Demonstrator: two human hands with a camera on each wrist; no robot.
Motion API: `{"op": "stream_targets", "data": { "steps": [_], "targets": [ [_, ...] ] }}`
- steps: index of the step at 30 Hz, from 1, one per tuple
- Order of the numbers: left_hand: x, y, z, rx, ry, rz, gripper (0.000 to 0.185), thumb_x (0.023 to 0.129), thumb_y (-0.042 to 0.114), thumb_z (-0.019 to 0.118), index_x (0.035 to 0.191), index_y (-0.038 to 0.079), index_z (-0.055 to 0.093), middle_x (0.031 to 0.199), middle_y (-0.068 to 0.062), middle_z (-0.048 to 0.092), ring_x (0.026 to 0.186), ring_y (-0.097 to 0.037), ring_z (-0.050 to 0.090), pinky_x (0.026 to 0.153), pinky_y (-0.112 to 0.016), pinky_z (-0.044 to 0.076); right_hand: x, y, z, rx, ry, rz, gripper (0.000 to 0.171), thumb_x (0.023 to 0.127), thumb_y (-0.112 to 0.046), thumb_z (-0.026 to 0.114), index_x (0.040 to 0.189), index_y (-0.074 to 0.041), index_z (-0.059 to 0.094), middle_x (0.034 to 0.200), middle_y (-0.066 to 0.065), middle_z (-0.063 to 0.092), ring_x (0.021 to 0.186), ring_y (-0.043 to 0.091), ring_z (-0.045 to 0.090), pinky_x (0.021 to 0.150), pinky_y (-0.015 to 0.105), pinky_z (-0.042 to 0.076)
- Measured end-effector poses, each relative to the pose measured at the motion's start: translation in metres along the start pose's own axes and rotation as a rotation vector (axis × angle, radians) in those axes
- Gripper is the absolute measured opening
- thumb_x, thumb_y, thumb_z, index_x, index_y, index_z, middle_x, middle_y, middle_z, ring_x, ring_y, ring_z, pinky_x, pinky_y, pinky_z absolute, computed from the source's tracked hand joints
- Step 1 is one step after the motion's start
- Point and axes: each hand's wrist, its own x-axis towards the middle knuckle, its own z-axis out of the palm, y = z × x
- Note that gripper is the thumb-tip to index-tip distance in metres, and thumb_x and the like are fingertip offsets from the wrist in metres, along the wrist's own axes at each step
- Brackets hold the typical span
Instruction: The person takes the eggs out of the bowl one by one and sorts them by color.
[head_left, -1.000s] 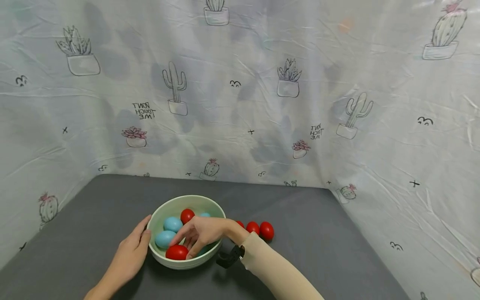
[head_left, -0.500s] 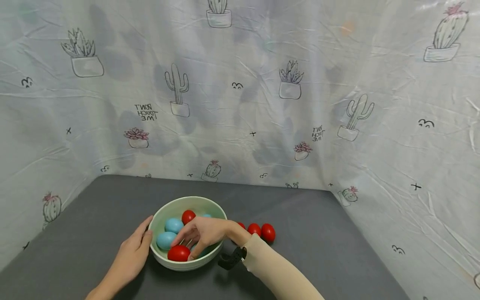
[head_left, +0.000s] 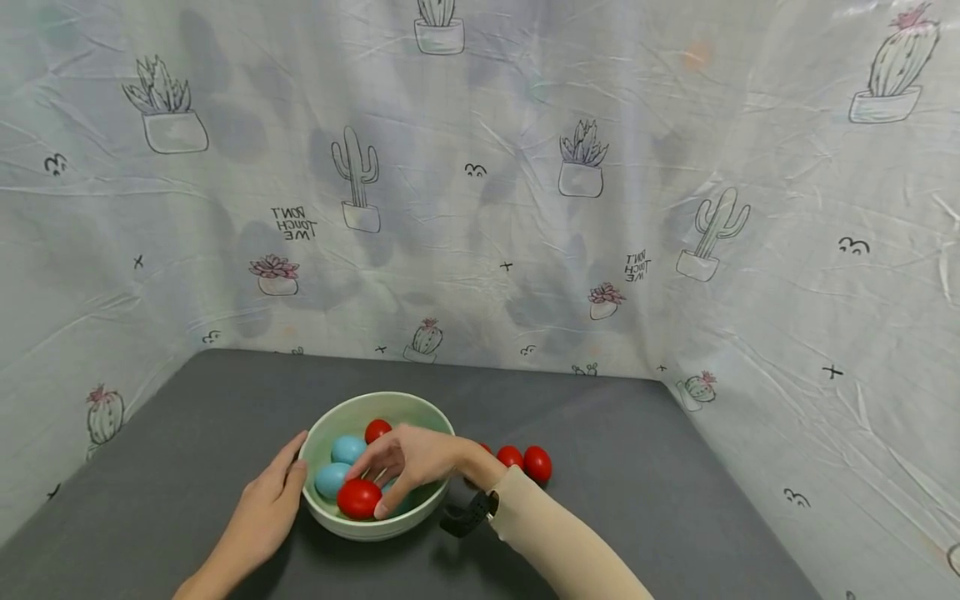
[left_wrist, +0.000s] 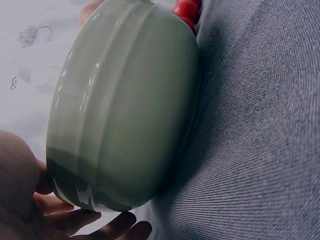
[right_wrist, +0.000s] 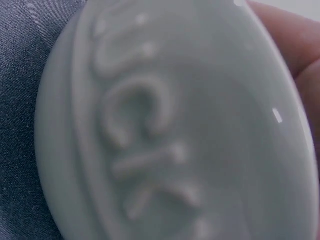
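A pale green bowl (head_left: 330, 521) stands on the dark grey cloth, with blue eggs and red eggs inside. My right hand (head_left: 420, 458) reaches in over the near right rim and pinches a red egg (head_left: 359, 499) between thumb and fingers, near the front wall. Beside that egg lie two blue eggs (head_left: 332, 481); another blue one is partly hidden under the hand. A second red egg (head_left: 377, 431) lies toward the back of the bowl. My left hand (head_left: 262, 508) rests against the bowl's left side; the left wrist view shows its fingers (left_wrist: 75, 220) spread along the outer wall.
To the bowl's right, several red eggs (head_left: 537, 463) lie in a row on the cloth, one partly hidden by my right wrist. Raised lettering (right_wrist: 145, 115) marks the bowl's outside. A cactus-print curtain (head_left: 480, 208) surrounds the table (head_left: 637, 483).
My right hand has risen slightly, and the red egg in its fingers has come up a little from the other eggs. My left hand keeps its place at the bowl.
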Motion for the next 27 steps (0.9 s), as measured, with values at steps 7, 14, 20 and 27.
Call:
{"op": "stream_targets", "data": {
  "steps": [7,14,20,27],
  "targets": [
    [-0.001,0.001,0.000,0.003,0.013,0.023,0.056,0.109,0.031,0.030,0.152,-0.004,0.027,0.147,-0.032,0.036,0.132,-0.051,0.034,0.099,-0.067,0.033,-0.004,-0.002,-0.001,-0.027,0.037,-0.004,0.052,0.081,0.015,0.073,0.129,0.005,0.059,0.120,-0.006,0.065,0.107,0.013,0.064,0.095,0.033,0.050],
    [-0.002,-0.001,0.000,0.006,0.021,0.030,0.054,0.110,0.029,0.031,0.152,-0.004,0.028,0.145,-0.034,0.037,0.131,-0.053,0.035,0.098,-0.067,0.034,-0.012,-0.008,-0.002,0.055,0.120,-0.063,0.054,0.080,0.017,0.072,0.132,0.009,0.056,0.124,-0.003,0.064,0.113,0.018,0.061,0.098,0.039,0.048],
    [-0.001,-0.001,-0.001,0.005,0.010,0.035,0.055,0.110,0.030,0.030,0.153,-0.004,0.026,0.146,-0.034,0.035,0.131,-0.053,0.034,0.098,-0.068,0.034,-0.034,-0.018,-0.007,0.079,0.234,-0.159,0.051,0.080,0.016,0.070,0.129,0.006,0.060,0.127,0.006,0.063,0.111,0.026,0.061,0.098,0.050,0.047],
    [0.000,0.000,0.000,0.003,0.013,0.044,0.056,0.110,0.031,0.029,0.153,-0.005,0.026,0.147,-0.034,0.034,0.132,-0.053,0.033,0.099,-0.068,0.033,-0.077,-0.039,-0.022,-0.023,0.388,-0.202,0.050,0.081,0.002,0.078,0.128,0.000,0.063,0.125,0.013,0.063,0.108,0.032,0.062,0.095,0.052,0.047]
  ]
}}
